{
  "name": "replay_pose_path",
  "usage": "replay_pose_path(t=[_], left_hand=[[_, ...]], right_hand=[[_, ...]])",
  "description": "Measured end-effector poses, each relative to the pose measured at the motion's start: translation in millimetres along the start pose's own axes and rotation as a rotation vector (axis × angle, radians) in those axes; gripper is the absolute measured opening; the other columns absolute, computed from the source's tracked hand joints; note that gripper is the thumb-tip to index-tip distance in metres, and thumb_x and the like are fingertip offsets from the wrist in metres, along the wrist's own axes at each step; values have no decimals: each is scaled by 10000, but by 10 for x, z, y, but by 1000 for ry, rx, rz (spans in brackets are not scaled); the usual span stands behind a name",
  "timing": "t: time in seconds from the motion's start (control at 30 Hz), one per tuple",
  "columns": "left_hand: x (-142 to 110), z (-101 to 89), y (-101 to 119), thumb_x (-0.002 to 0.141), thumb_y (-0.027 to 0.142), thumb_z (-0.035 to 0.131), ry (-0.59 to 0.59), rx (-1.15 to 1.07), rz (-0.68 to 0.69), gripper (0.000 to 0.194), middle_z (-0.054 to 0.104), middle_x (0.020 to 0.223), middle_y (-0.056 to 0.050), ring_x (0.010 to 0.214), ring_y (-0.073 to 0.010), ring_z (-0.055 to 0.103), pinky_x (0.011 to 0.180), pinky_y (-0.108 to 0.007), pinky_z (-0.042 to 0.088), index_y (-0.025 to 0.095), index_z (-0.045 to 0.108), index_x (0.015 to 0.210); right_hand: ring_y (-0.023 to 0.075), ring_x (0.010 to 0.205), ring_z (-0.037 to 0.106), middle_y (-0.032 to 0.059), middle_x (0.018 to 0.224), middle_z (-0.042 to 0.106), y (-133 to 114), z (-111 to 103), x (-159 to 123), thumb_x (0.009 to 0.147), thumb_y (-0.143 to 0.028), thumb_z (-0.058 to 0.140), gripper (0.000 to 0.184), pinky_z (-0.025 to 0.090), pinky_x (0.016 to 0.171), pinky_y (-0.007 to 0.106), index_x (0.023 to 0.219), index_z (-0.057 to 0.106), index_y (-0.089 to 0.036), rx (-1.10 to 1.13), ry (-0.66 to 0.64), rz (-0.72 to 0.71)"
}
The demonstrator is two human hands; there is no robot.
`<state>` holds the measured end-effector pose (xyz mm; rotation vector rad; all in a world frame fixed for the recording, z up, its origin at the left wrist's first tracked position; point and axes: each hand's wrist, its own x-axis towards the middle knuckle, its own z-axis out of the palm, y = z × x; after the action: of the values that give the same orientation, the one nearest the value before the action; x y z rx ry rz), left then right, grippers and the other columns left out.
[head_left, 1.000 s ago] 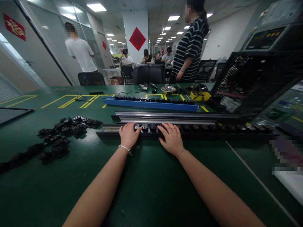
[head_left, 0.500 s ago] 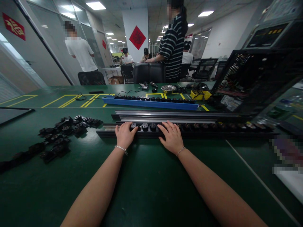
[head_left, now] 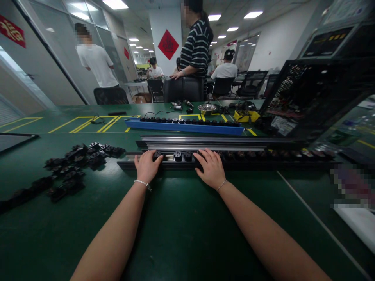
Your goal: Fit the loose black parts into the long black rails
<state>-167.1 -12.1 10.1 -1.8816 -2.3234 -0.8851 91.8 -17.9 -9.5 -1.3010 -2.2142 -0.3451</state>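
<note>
Black modules sit in the rail between the left grip, clamped on one module, and the right grip, whose hold I cannot tell; loose modules lie left of both.

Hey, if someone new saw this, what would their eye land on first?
Probably the left hand and right hand at the centre, over a long black rail lined with black modules. Next, perhaps the bright blue channel beyond it, and the red diamond sign on the pillar behind.
</note>
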Motion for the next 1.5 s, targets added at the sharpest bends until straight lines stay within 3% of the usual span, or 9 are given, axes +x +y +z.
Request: replay_pose_path(t=[0.33,1.13,1.5], left_hand=[[94,-42,-291,836,442,470,35,29,-68,393,607,1241,-84,1205,-272,488,1097,-553,126,235,597,1144],[183,-52,-248,840,475,439,-19,84,-114,454,635,1203,-88,1146,-282,534,1094,-523,152,226,577,1194],[248,-113,-512,831,474,454,27,82,-161,429,607,1245,-78,1194,-275,475,1087,-550,142,249,585,1172]], right_hand=[[249,1331,295,57,1376,465,-1,-10,3,800,-303,565,522,190,1089,437,1313,477,-264,4,-10,8],[241,1314,321,44,1357,486,35,69,116,759,-289,614,549,183,1089,434,1293,489,-281,26,-5,26],[243,1321,305,47,1376,467,21,61,113,766,-290,593,543,195,1088,435,1298,483,-275,19,-13,26]])
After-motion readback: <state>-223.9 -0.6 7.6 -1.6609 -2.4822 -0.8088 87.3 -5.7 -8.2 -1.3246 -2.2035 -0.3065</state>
